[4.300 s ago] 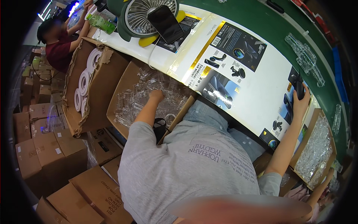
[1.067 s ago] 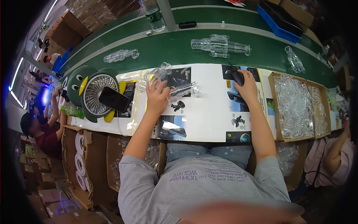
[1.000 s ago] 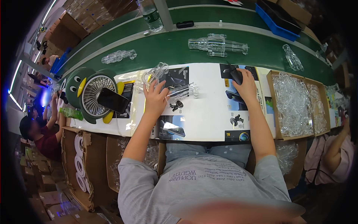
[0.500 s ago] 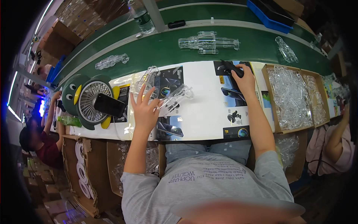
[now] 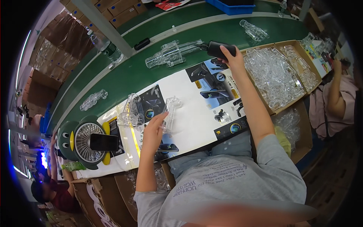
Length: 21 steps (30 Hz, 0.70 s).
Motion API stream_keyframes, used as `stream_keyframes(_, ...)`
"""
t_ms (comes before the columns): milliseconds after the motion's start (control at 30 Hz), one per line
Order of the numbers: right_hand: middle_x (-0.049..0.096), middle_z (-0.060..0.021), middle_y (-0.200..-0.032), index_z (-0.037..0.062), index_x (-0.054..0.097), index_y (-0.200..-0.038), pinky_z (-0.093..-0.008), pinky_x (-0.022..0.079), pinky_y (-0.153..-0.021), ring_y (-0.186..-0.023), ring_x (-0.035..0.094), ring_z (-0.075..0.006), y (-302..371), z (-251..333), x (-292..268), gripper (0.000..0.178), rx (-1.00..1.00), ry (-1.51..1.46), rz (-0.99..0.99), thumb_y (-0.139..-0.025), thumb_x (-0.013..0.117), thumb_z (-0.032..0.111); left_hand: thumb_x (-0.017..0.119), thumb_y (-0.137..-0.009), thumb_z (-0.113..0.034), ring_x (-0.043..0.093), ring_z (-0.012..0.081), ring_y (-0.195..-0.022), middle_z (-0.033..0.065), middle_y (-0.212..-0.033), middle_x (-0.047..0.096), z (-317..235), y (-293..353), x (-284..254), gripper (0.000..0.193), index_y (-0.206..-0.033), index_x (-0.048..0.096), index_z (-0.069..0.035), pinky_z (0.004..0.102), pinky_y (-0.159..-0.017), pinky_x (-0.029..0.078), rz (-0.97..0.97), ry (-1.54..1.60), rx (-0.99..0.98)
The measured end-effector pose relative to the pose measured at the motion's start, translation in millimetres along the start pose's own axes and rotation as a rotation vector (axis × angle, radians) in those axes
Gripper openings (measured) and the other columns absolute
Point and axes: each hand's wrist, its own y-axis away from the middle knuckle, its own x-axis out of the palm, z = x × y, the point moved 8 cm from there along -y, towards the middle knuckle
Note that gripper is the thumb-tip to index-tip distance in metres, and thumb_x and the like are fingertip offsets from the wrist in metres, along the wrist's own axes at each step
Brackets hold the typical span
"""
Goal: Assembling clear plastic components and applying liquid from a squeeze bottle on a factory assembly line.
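Note:
My right hand (image 5: 235, 59) is closed around a black cylindrical handheld tool (image 5: 220, 50) whose narrow end points left. The tool's tip is beside the right end of a large clear plastic assembly (image 5: 170, 54) on the green belt; whether they touch I cannot tell. Over the white board, my left hand (image 5: 153, 132) has its fingers closed on a clear plastic part (image 5: 172, 112). Close to the left of it stands another clear plastic piece (image 5: 132, 113). The left hand's thumb is partly hidden.
A green penguin-shaped fan (image 5: 90, 142) with a phone (image 5: 104, 142) on it sits at the left. Cardboard boxes of clear parts (image 5: 272, 72) stand at the right. More clear assemblies (image 5: 254, 31) lie on the green belt (image 5: 136, 77). A water bottle (image 5: 107, 47) stands behind.
The view has turned. My right hand has carried the black tool forward off the printed board toward the belt assembly. My left fingers, spread before, are drawn together at the clear part.

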Motion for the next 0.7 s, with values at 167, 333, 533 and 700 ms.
stream_keyframes(167,0.060,-0.0022,-0.090,0.0074,0.057,-0.105,-0.0251,0.046,-0.073,-0.081,0.057,-0.0106,-11.1,41.4,15.0,0.039,-0.085,-0.077,-0.046,-0.076,0.074,0.027,0.047,-0.071,0.010,0.058,0.0136,-0.086,0.0094,-0.132,0.046,2.6,-8.5,4.4,0.053,-0.119,0.057,-0.011,0.0232,-0.069,0.049,0.098,0.227,-0.204)
stream_keyframes(333,0.059,-0.0070,-0.100,0.0047,0.052,-0.112,-0.0341,0.045,-0.085,-0.095,0.056,-0.0182,-23.2,52.5,55.2,0.042,-0.035,-0.481,0.093,-0.079,0.071,0.022,0.046,-0.069,0.006,0.054,0.0063,-0.078,0.0073,-0.129,0.047,-19.2,-17.6,22.2,0.051,-0.116,0.058,-0.010,0.0203,-0.060,0.048,0.394,0.484,-0.131)
stream_keyframes(533,0.058,-0.0103,-0.098,0.0051,0.052,-0.105,-0.0411,0.045,-0.085,-0.094,0.056,-0.0253,-20.8,60.9,69.4,0.032,0.020,-0.827,0.176,-0.082,0.067,0.022,0.074,-0.065,0.001,0.059,0.0108,-0.085,0.0070,-0.125,0.048,-54.0,-21.0,23.2,0.057,-0.119,0.054,-0.005,0.0221,-0.072,0.049,0.557,0.394,-0.166)
stream_keyframes(700,0.052,-0.0051,-0.077,0.0110,0.052,-0.094,-0.0361,0.047,-0.069,-0.074,0.053,-0.0211,-27.4,42.5,39.4,0.039,0.094,-0.848,-0.177,-0.076,0.070,0.040,0.074,-0.058,0.007,0.061,0.0241,-0.098,0.0095,-0.124,0.049,-48.2,-36.1,14.9,0.077,-0.128,0.042,0.000,0.0291,-0.079,0.050,0.490,0.923,-0.246)
